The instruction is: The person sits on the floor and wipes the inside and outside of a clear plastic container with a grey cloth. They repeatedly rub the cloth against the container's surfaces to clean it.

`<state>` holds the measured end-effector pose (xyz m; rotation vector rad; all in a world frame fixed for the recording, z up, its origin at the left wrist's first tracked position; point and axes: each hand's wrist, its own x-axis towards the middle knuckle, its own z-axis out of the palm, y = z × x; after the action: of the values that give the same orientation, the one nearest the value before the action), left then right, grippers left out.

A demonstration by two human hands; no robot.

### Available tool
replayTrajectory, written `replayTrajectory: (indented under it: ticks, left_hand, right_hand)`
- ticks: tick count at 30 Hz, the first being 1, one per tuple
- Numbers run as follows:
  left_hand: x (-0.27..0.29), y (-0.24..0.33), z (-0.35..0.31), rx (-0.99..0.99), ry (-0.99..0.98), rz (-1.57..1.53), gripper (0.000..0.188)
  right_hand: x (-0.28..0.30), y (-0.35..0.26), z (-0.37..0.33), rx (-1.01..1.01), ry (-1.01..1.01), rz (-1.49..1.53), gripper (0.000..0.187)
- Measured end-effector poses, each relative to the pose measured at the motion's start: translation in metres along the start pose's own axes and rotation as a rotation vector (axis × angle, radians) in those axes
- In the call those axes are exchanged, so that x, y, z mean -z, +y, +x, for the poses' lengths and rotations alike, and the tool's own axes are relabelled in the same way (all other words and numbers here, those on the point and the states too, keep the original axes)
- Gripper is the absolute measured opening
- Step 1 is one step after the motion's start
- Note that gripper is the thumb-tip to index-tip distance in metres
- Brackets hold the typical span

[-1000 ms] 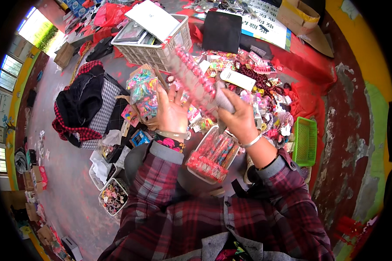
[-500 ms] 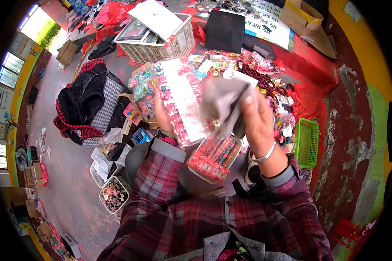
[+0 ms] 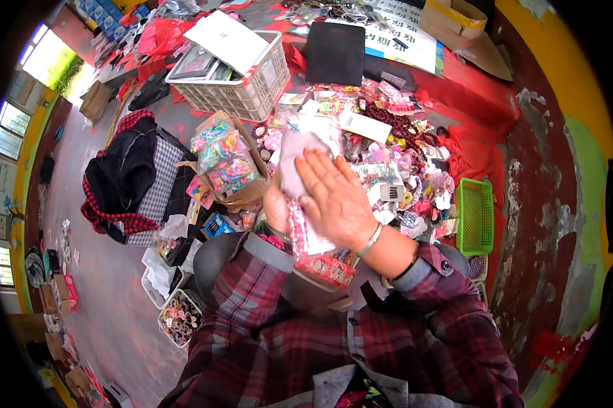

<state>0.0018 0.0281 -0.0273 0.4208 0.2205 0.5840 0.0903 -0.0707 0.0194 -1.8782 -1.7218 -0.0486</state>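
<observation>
Grey floor (image 3: 116, 292), trinkets (image 3: 444, 183) beyond the grip.
Right hand (image 3: 337, 202) lies flat on grey cloth (image 3: 291, 170) over pink packet (image 3: 313, 243); left hand (image 3: 276, 209) alongside, closure indeterminable.

Packet (image 3: 313, 241): flat, oblong and clear-wrapped, with a white middle and bright pink pieces showing at the lower left edge; the contents are too blurred to identify.
Packet's pose: long side running away from the body, broad face turned up toward the head.
Packet's place: held up in front of the body, its near end above a basket (image 3: 305, 278); left hand (image 3: 276, 209) at its left edge, fingers hidden.
Cloth (image 3: 291, 174): soft, plain, pale mauve-grey.
Cloth's state: spread along the packet's upper face, partly covering it.
Cloth's place: between the packet and the flat right hand (image 3: 335, 196), which hides part of both; the cloth's left part shows beyond the fingers.
</observation>
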Motion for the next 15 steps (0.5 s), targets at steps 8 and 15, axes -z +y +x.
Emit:
replayTrajectory:
  ticks: [8,15]
  left_hand:
    - [-0.014,-0.022,-0.012,0.292,-0.167,-0.189,0.052]
    - [0.009,0.000,0.005,0.119,-0.097,-0.066,0.049]
  right_hand:
    - [0.016,0.047,0.021,-0.228,0.272,0.161,0.044]
    - [-0.006,0.051,0.011,-0.189,0.346,0.208,0.038]
